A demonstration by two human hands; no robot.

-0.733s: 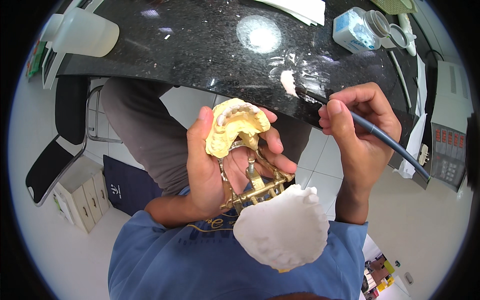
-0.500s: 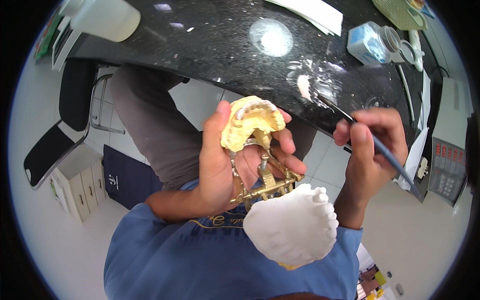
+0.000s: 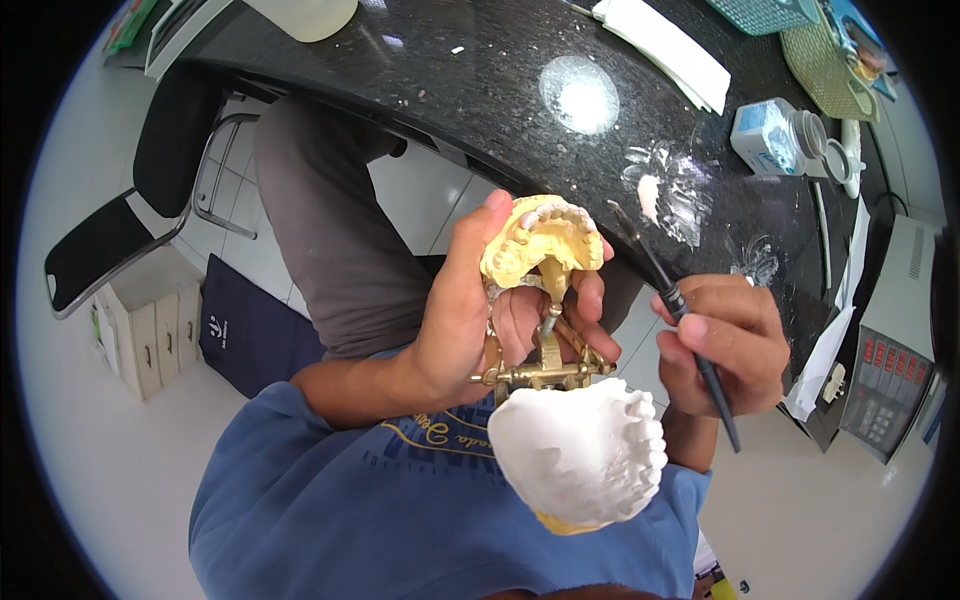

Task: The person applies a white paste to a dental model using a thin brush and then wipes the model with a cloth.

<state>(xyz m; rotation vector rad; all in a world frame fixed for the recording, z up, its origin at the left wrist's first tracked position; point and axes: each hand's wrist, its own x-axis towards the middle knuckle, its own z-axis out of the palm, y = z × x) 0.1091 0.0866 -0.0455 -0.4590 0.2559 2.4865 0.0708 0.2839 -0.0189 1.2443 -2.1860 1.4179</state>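
Note:
My left hand wraps round a brass dental articulator that is hinged wide apart. At its upper end sits a yellow plaster dental cast, with whitish material along the front teeth. A white plaster cast with teeth along its right edge hangs from the other arm, over my shirt. My right hand pinches a slim dark brush, its tip up and left, apart from the yellow cast. On the black counter beyond the tip lies a pinkish-white dab of paste amid white smears.
A plastic jar with its mouth to the right lies at the counter's right, below woven baskets. Folded white paper is at the back. A grey device stands far right. A black chair is on the left.
The brush tip has come away from the paste on the counter and moved left toward the yellow cast. The brush now stands steeper in my right hand. The whole view has shifted.

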